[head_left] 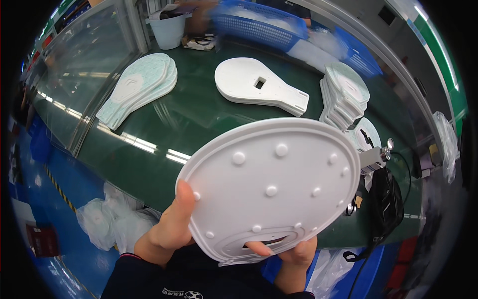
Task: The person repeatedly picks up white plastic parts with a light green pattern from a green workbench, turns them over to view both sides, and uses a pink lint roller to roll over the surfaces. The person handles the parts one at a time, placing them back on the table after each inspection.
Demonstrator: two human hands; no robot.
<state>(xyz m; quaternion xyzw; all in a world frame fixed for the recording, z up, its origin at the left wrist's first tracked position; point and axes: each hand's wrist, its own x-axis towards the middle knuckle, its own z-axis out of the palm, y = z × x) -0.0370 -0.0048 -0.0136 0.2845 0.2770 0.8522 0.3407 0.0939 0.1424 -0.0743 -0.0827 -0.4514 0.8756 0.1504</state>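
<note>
A large white plastic oval panel point(298, 169) is held up and tilted in front of me, its raised rim and round bumps facing me. My left hand point(172, 222) grips its left edge, thumb over the rim and the other fingers hidden behind. At the lower right edge, my right hand point(298, 254) closes on the panel near its slotted end, with one finger showing at the slot. Beyond the panel lies a white paddle-shaped part point(236, 79) with a square hole, resting on the dark green table point(194, 104).
Stacked paddle-shaped pieces with pale green tops stand at the left point(142, 82) and right point(343, 94). A silver-knobbed device point(376, 157) and black bag point(386, 202) sit at the right. A white bucket point(169, 32) and blue basket point(264, 25) are at the back; clear plastic bags point(112, 219) are lower left.
</note>
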